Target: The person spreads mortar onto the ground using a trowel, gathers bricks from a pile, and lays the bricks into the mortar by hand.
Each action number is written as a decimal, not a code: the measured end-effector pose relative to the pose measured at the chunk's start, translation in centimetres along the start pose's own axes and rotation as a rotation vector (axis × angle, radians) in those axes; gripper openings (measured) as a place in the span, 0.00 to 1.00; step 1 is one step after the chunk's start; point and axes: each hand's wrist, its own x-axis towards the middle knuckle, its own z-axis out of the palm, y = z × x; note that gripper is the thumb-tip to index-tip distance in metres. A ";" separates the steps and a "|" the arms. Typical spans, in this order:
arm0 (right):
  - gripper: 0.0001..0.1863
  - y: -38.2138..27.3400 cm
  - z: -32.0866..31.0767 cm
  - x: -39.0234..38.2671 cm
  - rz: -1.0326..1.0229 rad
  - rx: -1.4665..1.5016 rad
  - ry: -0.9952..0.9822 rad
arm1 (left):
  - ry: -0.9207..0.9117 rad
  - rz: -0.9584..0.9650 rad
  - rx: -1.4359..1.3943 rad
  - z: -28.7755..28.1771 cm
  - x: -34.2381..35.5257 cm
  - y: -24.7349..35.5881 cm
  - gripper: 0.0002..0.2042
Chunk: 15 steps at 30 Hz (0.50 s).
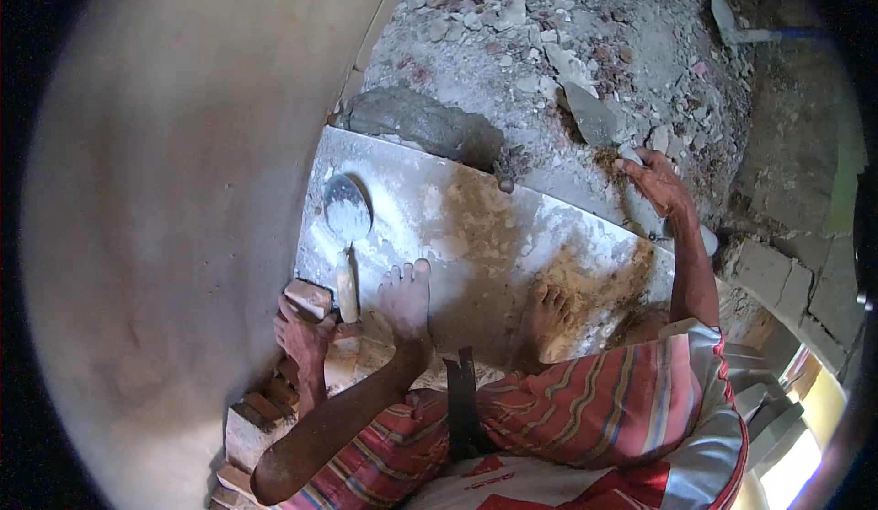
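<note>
My left hand (302,334) grips a reddish brick (309,298) low beside the wall, with its fingers at the brick's wall side. My right hand (660,183) is closed around the pale handle of a trowel (591,115), whose grey blade lies over the rubble beyond the slab. Between my hands, a second trowel with a rounded, dusty blade (347,210) rests on the pale slab (485,277), its light handle close to the brick. A thick strip of wet grey mortar (425,126) lies along the slab's far edge, at the wall end.
A smooth plastered wall (183,190) rises on the left. Broken rubble (567,43) covers the ground ahead. My bare feet (405,300) stand on the slab. Several bricks (261,418) are stacked at lower left. At far right lies a bladed tool (727,21) with a blue-ended handle.
</note>
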 end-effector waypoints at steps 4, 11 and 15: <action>0.40 3.7 1.5 1.8 -0.072 0.018 0.194 | -0.021 0.020 -0.037 0.1 1.4 -0.3 0.54; 0.37 1.8 0.3 -0.2 -0.052 0.118 0.016 | -0.012 0.197 -0.086 0.5 1.2 -0.6 0.52; 0.33 3.2 0.7 -0.5 -0.033 0.126 0.144 | 0.041 0.277 -0.195 1.0 0.6 -0.9 0.52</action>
